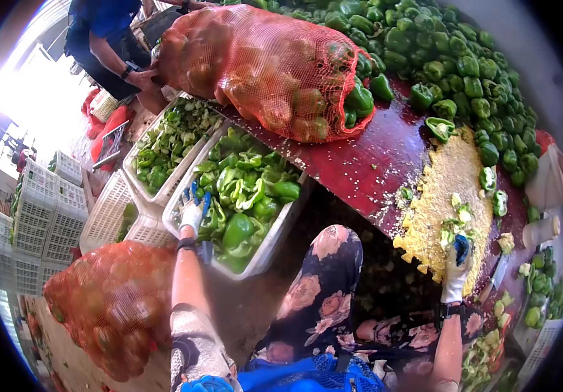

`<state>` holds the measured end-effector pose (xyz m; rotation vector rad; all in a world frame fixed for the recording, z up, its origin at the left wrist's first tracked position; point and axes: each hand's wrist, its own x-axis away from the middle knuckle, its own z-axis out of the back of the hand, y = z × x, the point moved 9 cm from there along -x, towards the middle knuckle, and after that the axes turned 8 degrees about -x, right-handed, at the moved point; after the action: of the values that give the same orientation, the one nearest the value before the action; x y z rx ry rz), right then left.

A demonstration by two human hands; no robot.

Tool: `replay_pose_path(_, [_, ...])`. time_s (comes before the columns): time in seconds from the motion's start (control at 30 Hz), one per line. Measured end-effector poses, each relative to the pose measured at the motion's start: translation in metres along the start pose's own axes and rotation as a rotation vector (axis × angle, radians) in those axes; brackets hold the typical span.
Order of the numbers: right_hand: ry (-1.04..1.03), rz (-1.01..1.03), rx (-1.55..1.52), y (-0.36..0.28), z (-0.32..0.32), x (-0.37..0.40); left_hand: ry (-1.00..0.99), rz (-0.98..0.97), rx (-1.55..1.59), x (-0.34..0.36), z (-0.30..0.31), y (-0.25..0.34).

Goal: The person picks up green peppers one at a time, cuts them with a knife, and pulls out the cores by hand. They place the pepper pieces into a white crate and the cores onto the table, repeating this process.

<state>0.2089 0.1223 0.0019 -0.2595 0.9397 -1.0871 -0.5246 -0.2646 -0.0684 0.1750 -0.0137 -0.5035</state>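
My left hand (pixel 193 210), in a white glove with blue fingers, reaches over the near-left edge of a white crate (pixel 255 269). Its fingers are apart and touch or hover over the cut green peppers (pixel 239 189) in it. On the right, my right hand (pixel 457 264), gloved alike, is low over a yellow mat (pixel 448 176) strewn with seeds. Its fingers are curled in, and what they hold, if anything, is hidden. Pale green pepper cores (pixel 451 228) lie just beyond its fingertips. A knife (pixel 494 277) lies on the red table (pixel 386 173) to its right.
A red mesh sack (pixel 262 72) of green peppers lies open on the table. Behind the mat is a large heap of whole peppers (pixel 451 59). Another full sack (pixel 115 300) and stacked white crates (pixel 46 209) stand left. A person (pixel 108 46) is at the far sack end.
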Motion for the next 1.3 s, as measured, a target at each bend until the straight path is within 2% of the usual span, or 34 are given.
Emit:
replay_pose_path(0.03, [0.008, 0.000, 0.004, 0.004, 0.001, -0.001, 0.005, -0.037, 0.063, -0.007, -0.010, -0.014])
replay_pose_path(0.07, [-0.007, 0.000, -0.020, 0.008, 0.000, 0.000, 0.125, -0.177, 0.266, -0.014, -0.007, -0.020])
replay_pose_path(0.1, [-0.025, -0.003, -0.043, 0.013, -0.003, 0.004, 0.205, -0.169, 0.687, -0.019, -0.013, -0.039])
replay_pose_path(0.13, [-0.014, 0.169, 0.124, 0.018, -0.007, 0.010, 0.248, -0.197, 0.465, -0.003, 0.012, -0.017])
replay_pose_path(0.17, [-0.012, 0.170, 0.127, 0.009, -0.005, 0.008, 0.291, -0.221, 0.243, 0.024, 0.046, 0.018])
replay_pose_path(0.2, [-0.034, 0.010, 0.022, -0.002, -0.001, 0.003, 0.249, -0.240, 0.294, 0.039, 0.050, 0.040])
replay_pose_path(0.23, [-0.057, -0.149, -0.083, -0.003, -0.001, 0.000, 0.273, -0.318, 0.162, 0.053, 0.056, 0.070])
replay_pose_path(0.27, [-0.059, -0.146, -0.079, -0.003, -0.002, -0.001, 0.219, -0.319, 0.118, 0.065, 0.060, 0.100])
replay_pose_path(0.37, [-0.046, -0.042, -0.039, -0.001, -0.001, 0.002, 0.152, -0.362, -0.041, 0.083, 0.058, 0.181])
replay_pose_path(0.43, [-0.061, 0.217, 0.196, -0.006, -0.004, 0.006, -0.059, -0.296, -0.237, 0.074, 0.021, 0.200])
replay_pose_path(0.47, [-0.043, 0.110, 0.128, -0.006, -0.002, 0.006, 0.014, -0.338, -0.211, 0.057, -0.008, 0.190])
replay_pose_path(0.5, [-0.045, 0.103, 0.134, -0.006, -0.003, 0.007, 0.090, -0.383, -0.186, 0.040, -0.033, 0.178])
replay_pose_path(0.53, [-0.007, 0.108, 0.096, -0.005, -0.002, 0.008, 0.028, -0.334, -0.370, 0.031, -0.030, 0.179])
replay_pose_path(0.63, [0.008, 0.124, 0.108, 0.014, -0.007, 0.011, -0.036, -0.299, -0.345, 0.026, -0.026, 0.180])
replay_pose_path(0.67, [0.040, 0.135, 0.047, 0.011, -0.006, 0.011, 0.017, -0.329, -0.312, 0.030, -0.018, 0.182])
replay_pose_path(0.7, [0.071, 0.147, -0.010, 0.010, -0.003, 0.012, -0.020, -0.340, -0.262, 0.031, -0.017, 0.180])
replay_pose_path(0.77, [0.053, 0.158, 0.079, 0.015, -0.001, 0.016, -0.044, -0.353, 0.068, 0.031, 0.002, 0.173])
replay_pose_path(0.8, [0.031, 0.176, 0.165, 0.015, -0.003, 0.018, 0.079, -0.352, 0.099, 0.044, 0.013, 0.172])
replay_pose_path(0.83, [0.007, 0.194, 0.249, 0.014, -0.007, 0.019, 0.114, -0.339, 0.064, 0.059, 0.033, 0.185])
replay_pose_path(0.9, [0.014, 0.207, 0.156, 0.008, -0.009, 0.018, 0.246, -0.501, -0.095, 0.094, 0.043, 0.229])
replay_pose_path(0.97, [0.028, 0.220, 0.073, 0.002, -0.006, 0.016, 0.187, -0.623, -0.179, 0.118, 0.028, 0.273])
replay_pose_path(1.03, [0.056, 0.160, -0.018, 0.003, -0.002, 0.014, -0.088, -0.558, -0.377, 0.122, -0.001, 0.293])
replay_pose_path(1.1, [0.059, 0.142, -0.005, -0.006, 0.002, 0.011, -0.054, -0.551, -0.481, 0.103, -0.030, 0.284])
replay_pose_path(1.17, [0.039, 0.070, -0.069, -0.003, 0.001, 0.010, -0.123, -0.490, -0.313, 0.085, -0.035, 0.271])
replay_pose_path(1.23, [0.012, 0.151, 0.145, 0.008, -0.006, 0.017, -0.124, -0.462, -0.301, 0.071, -0.046, 0.263])
replay_pose_path(1.27, [0.037, 0.100, -0.032, 0.000, -0.001, 0.011, -0.145, -0.451, -0.298, 0.064, -0.053, 0.261])
replay_pose_path(1.3, [0.032, 0.103, -0.039, -0.002, -0.001, 0.009, -0.081, -0.500, -0.315, 0.062, -0.053, 0.262])
